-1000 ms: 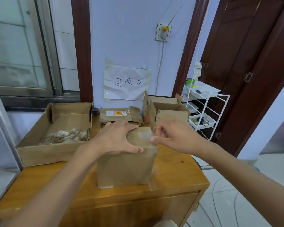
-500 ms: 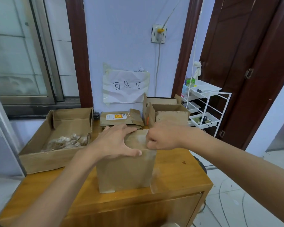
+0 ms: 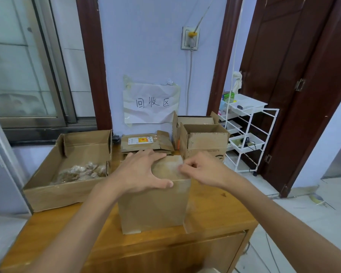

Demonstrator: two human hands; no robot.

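Head view, brown box (image 3: pixel 154 205), clear tape (image 3: pixel 168 167) atop

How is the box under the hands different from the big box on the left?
The tall brown cardboard box is shut, with clear tape on top; the wide, shallow cardboard box is open. The tall box shows nothing inside; the shallow box holds pale crumpled scraps. Both are brown cardboard on the wooden table.

Plain brown cardboard box (image 3: pixel 156 205) on an orange-brown wooden table (image 3: pixel 215 211)
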